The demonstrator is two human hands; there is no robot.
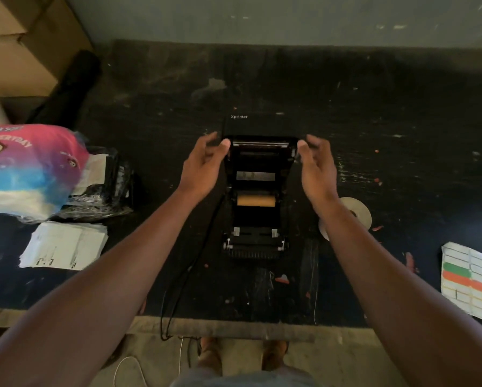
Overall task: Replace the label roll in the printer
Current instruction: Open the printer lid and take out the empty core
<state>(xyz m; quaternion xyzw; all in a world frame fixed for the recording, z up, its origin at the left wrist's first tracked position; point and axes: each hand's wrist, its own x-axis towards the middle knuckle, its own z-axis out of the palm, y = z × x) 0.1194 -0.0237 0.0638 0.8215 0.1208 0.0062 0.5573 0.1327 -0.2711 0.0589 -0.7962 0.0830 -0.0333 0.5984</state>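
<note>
A black label printer [255,219] stands in the middle of the dark table with its lid [259,127] swung up and back. Inside lies a bare brown cardboard core [256,200]. My left hand [203,163] is at the lid's left edge and my right hand [316,166] at its right edge. Both have fingers apart, thumbs close to the lid corners, and hold nothing. A white label roll [358,212] lies flat on the table to the right of the printer, partly hidden by my right forearm.
A black cable [178,277] runs from the printer's left side over the table's front edge. On the left are a colourful plastic bag [30,169], black wrapped packs [108,185] and a paper stack [63,244]. A coloured label sheet [468,280] lies at the right.
</note>
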